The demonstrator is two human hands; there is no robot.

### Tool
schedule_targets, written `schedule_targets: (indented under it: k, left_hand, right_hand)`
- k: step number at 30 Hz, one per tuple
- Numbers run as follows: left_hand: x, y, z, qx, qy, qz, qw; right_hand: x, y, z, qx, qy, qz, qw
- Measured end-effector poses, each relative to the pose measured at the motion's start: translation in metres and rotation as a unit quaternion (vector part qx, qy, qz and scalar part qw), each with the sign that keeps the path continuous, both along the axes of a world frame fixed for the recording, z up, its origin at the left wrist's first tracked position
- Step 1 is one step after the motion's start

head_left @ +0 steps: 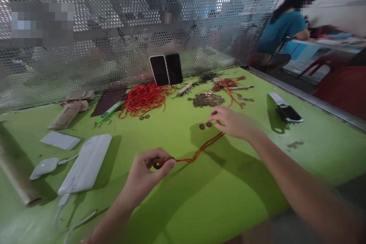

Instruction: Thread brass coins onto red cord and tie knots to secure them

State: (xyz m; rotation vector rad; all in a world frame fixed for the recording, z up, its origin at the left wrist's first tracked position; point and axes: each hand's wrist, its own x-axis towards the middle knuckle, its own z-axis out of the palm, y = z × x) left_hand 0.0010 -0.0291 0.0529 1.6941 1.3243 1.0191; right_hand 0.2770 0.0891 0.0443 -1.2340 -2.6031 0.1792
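Observation:
My left hand [151,173] pinches a few round brass coins [169,158] with square holes, partly covered by the fingers. From them a doubled red cord [197,155] runs right, lifted off the table, to my right hand [230,122]. That hand is curled around the cord's far end, which the palm hides. Its fingertips are beside two loose coins [202,126] lying on the green table; whether they touch the nearer one I cannot tell. Beyond the hand lies a pile of similar coins [207,100].
A heap of red cords [145,98] lies near a green box cutter [110,111]. Two phones [159,70] lean on the perforated metal screen [114,45]. At left are a white power bank [85,164] and a cardboard tube [17,167]; at right, a black-and-silver device [286,110]. A person [286,26] sits beyond.

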Motion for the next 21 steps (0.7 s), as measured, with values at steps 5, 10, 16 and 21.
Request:
schedule_targets:
  k: [5, 10, 16, 21]
  left_hand:
    - [0.001, -0.002, -0.001, 0.013, 0.024, -0.032, 0.999]
    - [0.001, -0.002, 0.000, 0.008, 0.026, -0.033, 0.999]
    - [0.003, -0.003, 0.000, -0.001, 0.019, -0.018, 1.000]
    - [0.002, -0.001, -0.003, -0.003, 0.006, -0.001, 1.000]
  right_hand:
    - [-0.011, 0.003, -0.012, -0.001, -0.017, 0.010, 1.000]
    - [-0.006, 0.006, -0.011, -0.007, -0.012, -0.017, 1.000]
    - [-0.013, -0.003, 0.000, -0.045, 0.004, 0.053, 0.998]
    - [-0.009, -0.002, -0.004, -0.034, 0.018, 0.001, 0.999]
